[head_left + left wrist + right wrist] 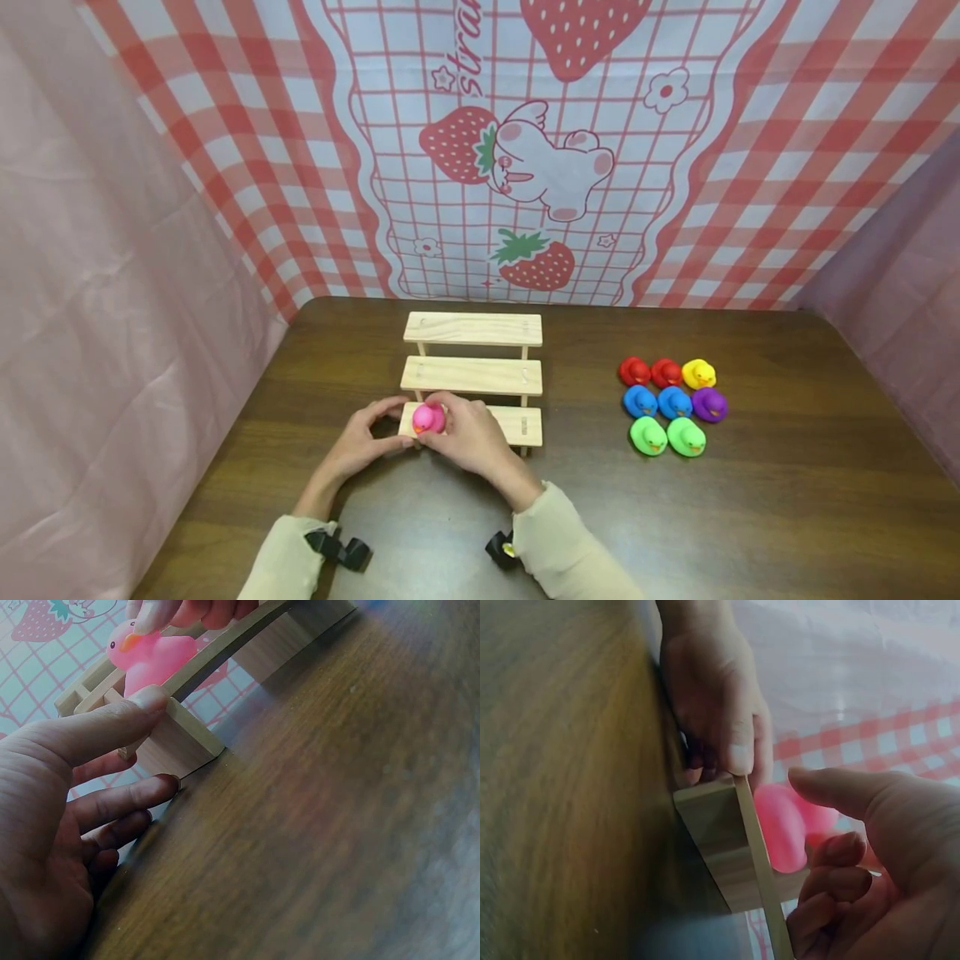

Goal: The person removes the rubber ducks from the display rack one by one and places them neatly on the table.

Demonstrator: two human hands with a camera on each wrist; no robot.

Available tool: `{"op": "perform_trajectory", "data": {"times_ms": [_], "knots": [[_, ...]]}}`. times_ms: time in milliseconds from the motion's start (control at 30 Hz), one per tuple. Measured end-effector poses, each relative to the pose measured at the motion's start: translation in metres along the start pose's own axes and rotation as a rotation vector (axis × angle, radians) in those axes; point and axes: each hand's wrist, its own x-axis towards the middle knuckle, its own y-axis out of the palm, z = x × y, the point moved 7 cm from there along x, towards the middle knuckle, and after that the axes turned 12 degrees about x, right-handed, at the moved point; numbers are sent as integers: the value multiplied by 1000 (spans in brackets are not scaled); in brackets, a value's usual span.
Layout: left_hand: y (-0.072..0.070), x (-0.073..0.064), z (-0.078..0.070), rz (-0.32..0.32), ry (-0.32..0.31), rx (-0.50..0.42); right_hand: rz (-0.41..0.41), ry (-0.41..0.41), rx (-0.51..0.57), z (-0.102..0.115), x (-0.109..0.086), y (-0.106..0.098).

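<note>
A light wooden three-step display stand (471,376) is on the table, and a pink rubber duck (424,418) sits at the left end of its lowest step. My right hand (470,435) holds this duck between thumb and fingers; in the left wrist view a fingertip lies by the orange beak of the duck (142,656). At that step's left end, my left hand (362,443) grips the stand, thumb at the front edge and index finger behind. In the right wrist view the left thumb (739,742) touches the board's edge beside the duck (780,829).
To the right on the brown table (780,500) several rubber ducks stand in rows: red ducks (666,372), a yellow duck (699,374), blue ducks (675,403), a purple duck (709,405) and green ducks (686,437). A strawberry-print cloth (555,167) hangs behind.
</note>
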Motion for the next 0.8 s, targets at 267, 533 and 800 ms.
{"op": "perform_trajectory", "data": {"times_ms": [267, 533, 800], "knots": [[0, 0, 0, -1, 2, -4, -49, -8, -101, 3, -2, 5], [0, 1, 1, 0, -1, 6, -73, -20, -115, 4, -3, 4], [0, 1, 0, 1, -3, -1, -87, -56, -55, 3, -2, 1]]}}
